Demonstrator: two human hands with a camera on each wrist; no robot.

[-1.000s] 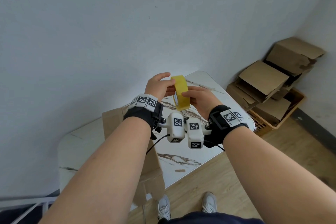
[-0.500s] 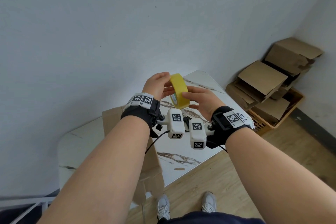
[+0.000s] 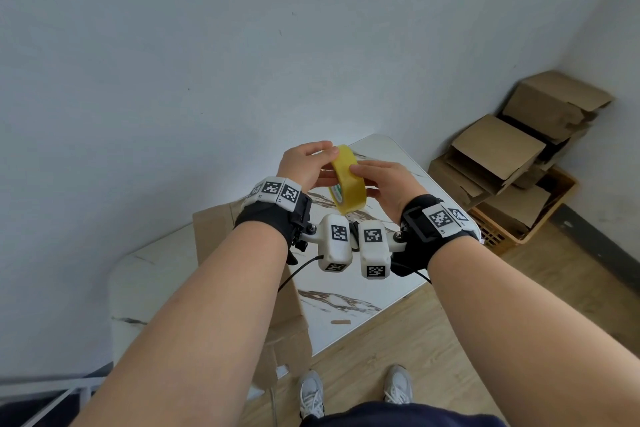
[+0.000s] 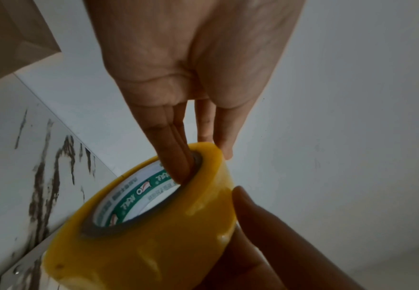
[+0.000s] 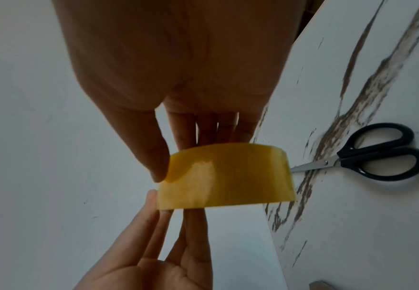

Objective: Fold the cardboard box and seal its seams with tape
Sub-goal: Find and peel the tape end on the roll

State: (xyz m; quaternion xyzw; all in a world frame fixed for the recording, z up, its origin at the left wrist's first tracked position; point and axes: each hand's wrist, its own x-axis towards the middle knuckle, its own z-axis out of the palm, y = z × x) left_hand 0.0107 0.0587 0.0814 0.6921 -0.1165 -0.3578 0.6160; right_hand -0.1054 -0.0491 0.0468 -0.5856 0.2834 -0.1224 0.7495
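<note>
A yellow tape roll is held in the air above the table, between both hands. My left hand grips it with fingers pushed into the core and the thumb on the outer rim. My right hand pinches the roll's outer band, thumb on the near side and fingers behind. The roll has a white and green printed core. A flattened brown cardboard box lies on the table under my left forearm, largely hidden.
Black-handled scissors lie on the white marbled table, below the roll. A small tan scrap sits near the table's front edge. Several cardboard boxes are piled in a wicker basket on the floor, right.
The roll has tipped over in my hands, so its broad outer band now faces up and right. My right thumb has slid onto that band. Both hands stay close together.
</note>
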